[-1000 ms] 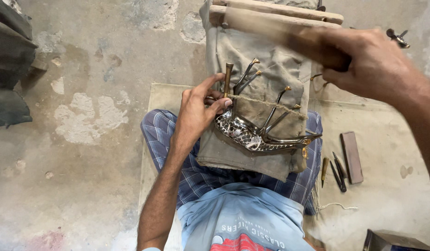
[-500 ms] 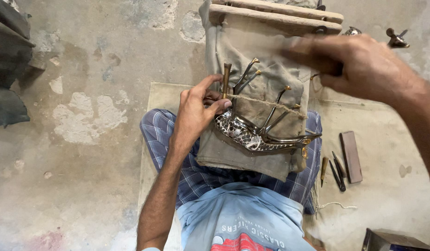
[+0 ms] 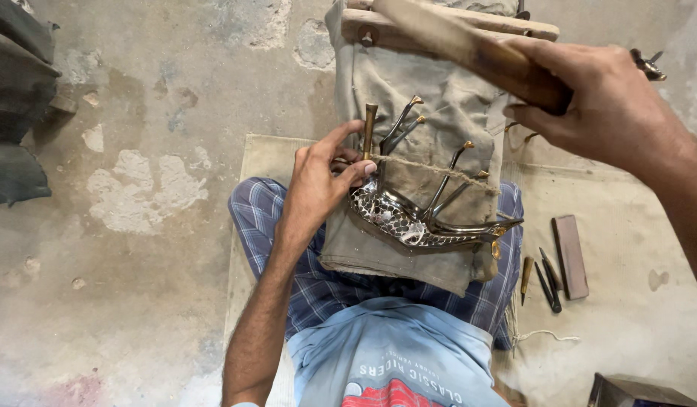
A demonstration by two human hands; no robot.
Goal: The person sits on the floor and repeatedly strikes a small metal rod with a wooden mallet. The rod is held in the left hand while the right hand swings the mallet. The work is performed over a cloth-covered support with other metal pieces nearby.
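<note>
Chisel (image 3: 369,130) pinched upright by left hand (image 3: 318,185) fingers | right hand (image 3: 612,105) gripping mallet (image 3: 469,49) above

The deer-shaped piece (image 3: 431,222) is metal — glossy, its body covered in a fine scale-like texture, its antler tips brass-coloured. The punch (image 3: 369,130) pinched by the left hand (image 3: 318,188) is dull brass-toned metal. The mallet (image 3: 469,53) gripped by the right hand (image 3: 605,105) is wood, worn smooth and darkened near the grip. The cloth (image 3: 439,98) under the piece is coarse, matt khaki fabric, bound with rough twine (image 3: 431,167). The floor (image 3: 137,226) is rough, patchy concrete — matt. At the right, the block (image 3: 571,256) looks matt and smooth.
</note>
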